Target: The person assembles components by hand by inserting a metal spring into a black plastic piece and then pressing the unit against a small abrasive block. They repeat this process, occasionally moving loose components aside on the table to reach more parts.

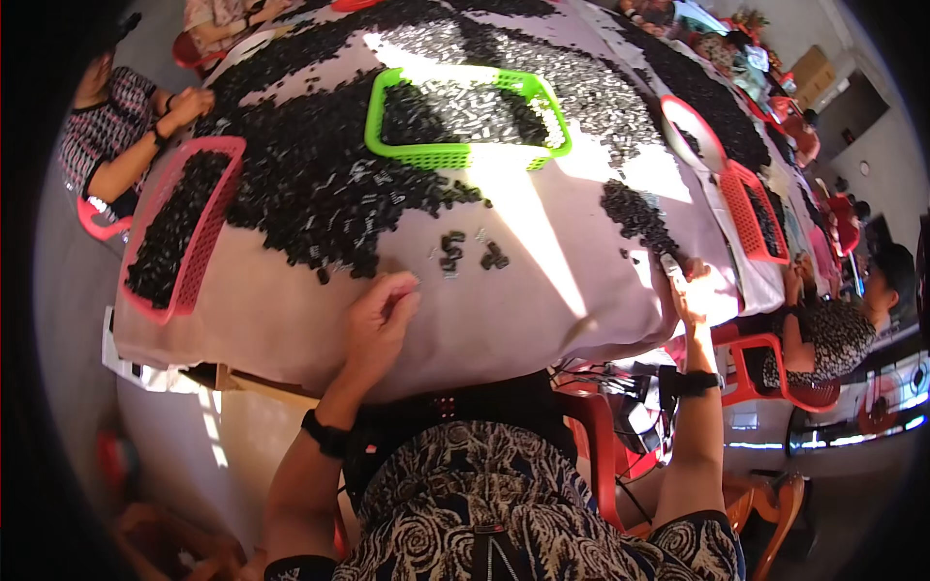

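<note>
My left hand (381,321) rests over the table's near edge with its fingers curled in toward the thumb. Whether anything is inside it I cannot make out. Just beyond it lie a small cluster of dark pieces (451,252) and a smaller group of dark pieces (494,256), with a few clear bits beside them. My right hand (693,290) reaches to the table's right side, its fingers closed at the near end of a small pile of black pieces (635,215). What sits at its fingertips is small and washed out by sunlight.
A green basket (465,155) of small pieces stands amid a broad spread of black pieces (310,184). At the left is a pink basket (208,232), with a person (116,136) beside it. A red basket (754,213) and a seated person (833,329) are at the right.
</note>
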Available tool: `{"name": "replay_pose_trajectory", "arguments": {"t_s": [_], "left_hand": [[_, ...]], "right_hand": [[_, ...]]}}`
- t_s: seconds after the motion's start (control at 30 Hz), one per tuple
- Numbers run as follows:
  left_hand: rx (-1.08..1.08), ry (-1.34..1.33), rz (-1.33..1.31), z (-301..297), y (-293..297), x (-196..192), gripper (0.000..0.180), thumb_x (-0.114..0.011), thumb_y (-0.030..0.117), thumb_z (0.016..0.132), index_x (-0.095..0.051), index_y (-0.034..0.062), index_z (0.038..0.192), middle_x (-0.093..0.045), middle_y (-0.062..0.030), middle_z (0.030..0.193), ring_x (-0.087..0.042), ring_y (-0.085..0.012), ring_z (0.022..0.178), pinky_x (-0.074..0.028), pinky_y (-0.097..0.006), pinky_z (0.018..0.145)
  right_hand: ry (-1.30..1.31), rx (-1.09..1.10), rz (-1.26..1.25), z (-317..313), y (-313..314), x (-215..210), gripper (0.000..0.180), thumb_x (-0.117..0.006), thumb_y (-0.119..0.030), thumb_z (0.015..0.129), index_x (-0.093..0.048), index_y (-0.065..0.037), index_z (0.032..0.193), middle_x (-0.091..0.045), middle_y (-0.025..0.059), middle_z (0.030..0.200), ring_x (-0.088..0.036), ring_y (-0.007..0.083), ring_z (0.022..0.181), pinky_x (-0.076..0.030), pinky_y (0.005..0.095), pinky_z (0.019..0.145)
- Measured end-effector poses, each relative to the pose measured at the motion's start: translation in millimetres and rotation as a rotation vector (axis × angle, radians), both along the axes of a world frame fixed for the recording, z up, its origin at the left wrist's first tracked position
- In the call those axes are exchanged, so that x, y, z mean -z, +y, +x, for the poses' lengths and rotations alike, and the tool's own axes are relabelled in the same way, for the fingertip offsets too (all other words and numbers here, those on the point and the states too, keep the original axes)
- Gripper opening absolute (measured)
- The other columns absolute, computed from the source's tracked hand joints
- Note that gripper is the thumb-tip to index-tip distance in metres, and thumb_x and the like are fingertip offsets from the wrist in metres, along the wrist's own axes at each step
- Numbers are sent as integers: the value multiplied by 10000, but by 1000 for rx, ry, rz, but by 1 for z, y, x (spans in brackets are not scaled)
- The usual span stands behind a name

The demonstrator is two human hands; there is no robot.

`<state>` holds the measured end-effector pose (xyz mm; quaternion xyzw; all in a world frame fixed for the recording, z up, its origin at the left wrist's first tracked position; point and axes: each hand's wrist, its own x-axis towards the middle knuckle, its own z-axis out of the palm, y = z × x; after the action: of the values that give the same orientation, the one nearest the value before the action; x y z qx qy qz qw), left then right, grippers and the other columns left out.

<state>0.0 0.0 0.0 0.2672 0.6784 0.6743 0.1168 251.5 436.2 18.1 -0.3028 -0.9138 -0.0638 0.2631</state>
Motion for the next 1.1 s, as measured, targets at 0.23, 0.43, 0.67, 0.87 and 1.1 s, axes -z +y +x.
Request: {"name": "replay_pose_trajectory", "arguments": {"t_s": [0.23,0.43,0.67,0.87,1.1], "left_hand": [[28,56,6,-2,-3,-1,131,-575,6,891,-602,16,1019,-533,20,849,-512,-49,721,-439,-186,657],[53,60,31,-1,-3,1,130,-573,-2,887,-599,15,1013,-514,19,840,-498,-51,724,-436,-189,659],[65,89,31,-2,-3,3,135,-571,-10,885,-597,12,1015,-517,11,844,-510,-56,731,-441,-195,660],[52,55,56,-2,-1,3,142,-610,3,854,-596,25,994,-522,2,813,-496,-70,719,-405,-203,635],[45,74,40,-1,-1,1,144,-614,1,851,-595,23,992,-530,-6,817,-498,-73,712,-407,-204,633]], "right_hand": [[-1,90,-317,-51,-51,-17,441,-729,-376,768,-587,19,900,-560,197,872,-545,331,743,-459,435,684],[54,-114,-273,-78,-85,-15,344,-726,-274,782,-575,13,897,-552,186,882,-564,362,795,-467,458,713],[-21,-226,-222,-112,-106,-17,228,-666,-213,823,-564,-75,973,-555,133,920,-594,356,801,-481,446,693],[11,-369,-102,-149,-120,-6,202,-663,-212,833,-577,-88,965,-595,109,889,-607,323,655,-494,416,581],[98,-541,-352,-181,-151,-2,149,-635,-180,859,-579,-78,950,-592,136,863,-590,294,638,-479,376,587]]}}
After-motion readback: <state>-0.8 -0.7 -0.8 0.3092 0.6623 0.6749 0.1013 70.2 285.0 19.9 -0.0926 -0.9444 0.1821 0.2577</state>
